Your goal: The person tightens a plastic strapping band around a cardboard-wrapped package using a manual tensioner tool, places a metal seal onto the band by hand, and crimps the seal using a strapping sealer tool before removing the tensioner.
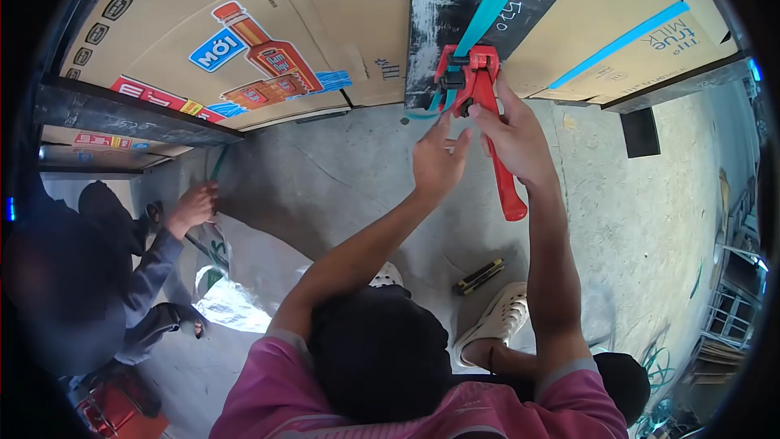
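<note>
A red strapping tensioner [472, 73] sits against a dark scuffed board [439, 24], with a teal strap [497, 2] running up from it. My right hand [520, 138] is closed round the tool's body and upper handle, thumb in front. The long red handle [509, 187] points down toward me. Just below the tool's jaw, my left hand [439, 164] has its index finger raised to the lower edge and its thumb apart from it. Beside those fingertips, a loop of strap shows at the board's bottom. Whether the left fingertips touch it is hard to tell.
Cardboard panels [325, 0] stand behind the board. A box cutter [479, 276] lies on the concrete floor near a white clog [505, 313]. At left, a crouching co-worker's hand [195, 205] is at a green strap. A dark flat piece [640, 132] lies at right.
</note>
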Demonstrator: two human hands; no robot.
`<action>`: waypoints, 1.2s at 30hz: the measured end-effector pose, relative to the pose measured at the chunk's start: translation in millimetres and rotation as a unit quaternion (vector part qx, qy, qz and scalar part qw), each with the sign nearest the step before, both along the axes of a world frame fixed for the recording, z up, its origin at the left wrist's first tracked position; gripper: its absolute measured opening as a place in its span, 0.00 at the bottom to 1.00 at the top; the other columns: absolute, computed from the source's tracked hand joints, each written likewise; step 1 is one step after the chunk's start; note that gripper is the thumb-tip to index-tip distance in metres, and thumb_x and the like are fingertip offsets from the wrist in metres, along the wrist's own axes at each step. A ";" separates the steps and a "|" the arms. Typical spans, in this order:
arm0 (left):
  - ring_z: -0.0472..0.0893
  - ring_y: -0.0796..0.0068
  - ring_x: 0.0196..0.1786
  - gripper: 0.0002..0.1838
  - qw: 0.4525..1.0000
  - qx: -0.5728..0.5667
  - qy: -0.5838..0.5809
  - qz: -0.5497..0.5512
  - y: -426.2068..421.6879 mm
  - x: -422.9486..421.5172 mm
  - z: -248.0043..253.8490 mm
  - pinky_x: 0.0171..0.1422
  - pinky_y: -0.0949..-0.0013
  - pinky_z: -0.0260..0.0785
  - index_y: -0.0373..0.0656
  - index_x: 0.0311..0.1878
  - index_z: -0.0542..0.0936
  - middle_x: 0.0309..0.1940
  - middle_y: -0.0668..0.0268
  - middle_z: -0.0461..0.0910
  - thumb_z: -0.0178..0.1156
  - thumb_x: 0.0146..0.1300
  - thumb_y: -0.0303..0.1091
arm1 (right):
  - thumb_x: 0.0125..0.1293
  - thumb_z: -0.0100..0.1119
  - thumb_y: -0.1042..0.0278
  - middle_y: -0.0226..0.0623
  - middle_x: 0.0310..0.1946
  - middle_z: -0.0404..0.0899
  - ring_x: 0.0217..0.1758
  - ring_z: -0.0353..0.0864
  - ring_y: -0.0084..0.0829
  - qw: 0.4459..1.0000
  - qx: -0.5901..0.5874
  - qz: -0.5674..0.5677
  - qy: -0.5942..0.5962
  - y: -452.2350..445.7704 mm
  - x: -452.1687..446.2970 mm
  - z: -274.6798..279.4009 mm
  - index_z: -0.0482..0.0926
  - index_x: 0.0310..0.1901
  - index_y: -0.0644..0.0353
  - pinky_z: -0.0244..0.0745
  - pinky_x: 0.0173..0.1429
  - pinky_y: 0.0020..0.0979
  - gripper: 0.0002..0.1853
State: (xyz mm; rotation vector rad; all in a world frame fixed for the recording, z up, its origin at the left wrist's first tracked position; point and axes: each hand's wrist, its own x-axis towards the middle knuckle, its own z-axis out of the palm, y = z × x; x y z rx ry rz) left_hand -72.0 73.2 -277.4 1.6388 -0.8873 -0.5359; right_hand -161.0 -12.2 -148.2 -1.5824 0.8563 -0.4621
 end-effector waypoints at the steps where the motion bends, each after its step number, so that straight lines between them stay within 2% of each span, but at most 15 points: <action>1: 0.89 0.61 0.36 0.27 0.999 -0.047 -0.005 0.024 -2.4 0.9 -3.9 0.40 0.63 0.79 0.39 0.68 0.77 0.43 0.50 0.87 0.66 0.68 0.39 | 0.75 0.59 0.69 0.26 0.37 0.81 0.24 0.71 0.17 1.000 -0.003 -0.001 0.001 0.1 -1.4 1.3 0.57 0.80 0.54 0.69 0.29 0.24 0.36; 5: 0.88 0.61 0.33 0.22 0.988 -0.074 -0.132 0.017 -14.7 11.7 -15.9 0.37 0.63 0.78 0.41 0.61 0.83 0.37 0.53 0.87 0.68 0.67 0.40 | 0.75 0.59 0.69 0.26 0.36 0.80 0.23 0.70 0.17 1.000 -0.007 0.006 -0.009 -1.2 1.3 -1.6 0.52 0.82 0.54 0.69 0.28 0.24 0.38; 7: 0.86 0.58 0.28 0.15 0.980 -0.022 -0.196 0.017 -18.0 16.5 -1.1 0.33 0.63 0.76 0.42 0.46 0.88 0.30 0.57 0.86 0.71 0.64 0.43 | 0.75 0.59 0.69 0.27 0.36 0.80 0.22 0.70 0.17 1.000 -0.015 0.002 -0.009 -0.6 -0.3 -2.9 0.50 0.82 0.54 0.69 0.28 0.24 0.39; 10: 0.87 0.57 0.29 0.11 0.995 0.039 -0.082 0.046 -18.8 28.2 28.7 0.34 0.66 0.75 0.40 0.36 0.89 0.27 0.56 0.86 0.71 0.61 0.39 | 0.75 0.59 0.68 0.28 0.36 0.80 0.22 0.70 0.17 1.000 -0.010 0.003 0.011 2.7 0.3 2.0 0.48 0.83 0.54 0.69 0.28 0.25 0.41; 14: 0.87 0.57 0.29 0.14 0.987 0.104 -0.119 0.038 -25.2 44.1 37.6 0.35 0.63 0.76 0.40 0.36 0.89 0.26 0.55 0.86 0.72 0.59 0.43 | 0.74 0.60 0.68 0.29 0.32 0.80 0.23 0.72 0.19 0.999 -0.047 -0.018 0.007 6.9 -1.0 -10.1 0.48 0.83 0.54 0.71 0.30 0.25 0.42; 16: 0.85 0.55 0.26 0.20 0.980 0.126 -0.142 0.057 -26.2 45.1 23.0 0.32 0.59 0.76 0.42 0.32 0.88 0.23 0.56 0.85 0.73 0.58 0.52 | 0.73 0.61 0.68 0.30 0.32 0.81 0.24 0.75 0.20 0.996 -0.088 -0.017 0.004 8.3 -2.6 -25.7 0.48 0.82 0.55 0.74 0.32 0.27 0.42; 18: 0.86 0.53 0.28 0.18 0.988 0.086 -0.115 0.061 -22.4 34.9 4.3 0.33 0.58 0.76 0.41 0.33 0.88 0.24 0.53 0.84 0.71 0.61 0.49 | 0.71 0.62 0.68 0.47 0.43 0.87 0.44 0.90 0.44 0.985 -0.170 -0.031 -0.007 12.5 -1.0 -42.1 0.44 0.81 0.64 0.81 0.52 0.35 0.45; 19: 0.86 0.50 0.29 0.17 0.993 0.047 -0.089 0.068 -21.6 30.1 -11.0 0.35 0.57 0.76 0.40 0.34 0.88 0.24 0.50 0.84 0.69 0.63 0.47 | 0.71 0.61 0.68 0.52 0.43 0.87 0.44 0.89 0.52 0.979 -0.195 -0.036 -0.040 11.1 0.9 -53.2 0.44 0.80 0.66 0.81 0.50 0.38 0.45; 21: 0.86 0.47 0.31 0.16 0.997 0.039 -0.043 0.052 -27.4 19.5 -59.8 0.36 0.55 0.76 0.39 0.35 0.87 0.25 0.47 0.83 0.66 0.65 0.45 | 0.71 0.61 0.69 0.48 0.42 0.87 0.44 0.90 0.49 0.976 -0.209 -0.050 -0.015 7.8 3.5 -79.7 0.45 0.81 0.62 0.82 0.49 0.37 0.44; 23: 0.85 0.43 0.33 0.15 0.999 0.030 0.001 0.037 -31.7 17.0 -75.0 0.38 0.54 0.76 0.38 0.36 0.87 0.26 0.44 0.82 0.64 0.67 0.43 | 0.71 0.60 0.70 0.44 0.42 0.88 0.43 0.90 0.45 0.973 -0.223 -0.064 0.007 8.8 5.9 -96.7 0.46 0.82 0.59 0.83 0.49 0.36 0.43; 25: 0.84 0.39 0.35 0.15 0.996 -0.009 0.090 -0.016 -36.8 20.4 -70.8 0.38 0.51 0.75 0.36 0.38 0.86 0.27 0.40 0.80 0.60 0.70 0.39 | 0.71 0.60 0.69 0.47 0.42 0.87 0.43 0.90 0.49 0.971 -0.223 -0.085 0.022 8.1 11.4 -102.9 0.44 0.82 0.58 0.83 0.48 0.38 0.44; 26: 0.84 0.39 0.35 0.15 0.996 -0.006 0.090 -0.015 -35.7 22.5 -69.4 0.38 0.51 0.75 0.36 0.38 0.86 0.27 0.40 0.80 0.60 0.70 0.39 | 0.71 0.60 0.69 0.47 0.42 0.87 0.43 0.90 0.49 0.972 -0.220 -0.084 0.022 7.1 10.9 -105.6 0.44 0.82 0.58 0.83 0.48 0.38 0.44; 29: 0.84 0.38 0.35 0.15 0.992 0.105 -0.068 -0.025 -32.8 26.5 -49.4 0.38 0.51 0.76 0.36 0.36 0.86 0.27 0.40 0.81 0.60 0.68 0.39 | 0.72 0.59 0.68 0.50 0.44 0.87 0.42 0.90 0.51 0.971 -0.224 -0.077 0.036 5.5 10.8 -107.3 0.42 0.82 0.60 0.84 0.47 0.41 0.44; 31: 0.84 0.38 0.33 0.15 0.990 0.086 -0.109 -0.023 -31.7 22.4 -39.1 0.37 0.50 0.76 0.35 0.33 0.85 0.27 0.41 0.82 0.62 0.66 0.39 | 0.72 0.60 0.62 0.54 0.36 0.87 0.33 0.86 0.58 0.963 -0.253 -0.086 0.034 4.9 12.6 -111.3 0.40 0.81 0.65 0.81 0.37 0.47 0.46; 36: 0.87 0.50 0.32 0.14 0.999 0.027 -0.024 -0.021 -34.6 15.7 -30.3 0.36 0.56 0.75 0.34 0.30 0.85 0.25 0.44 0.83 0.65 0.63 0.37 | 0.72 0.59 0.61 0.55 0.37 0.87 0.33 0.86 0.57 0.964 -0.253 -0.080 0.015 6.2 11.3 -104.7 0.42 0.80 0.67 0.81 0.37 0.46 0.46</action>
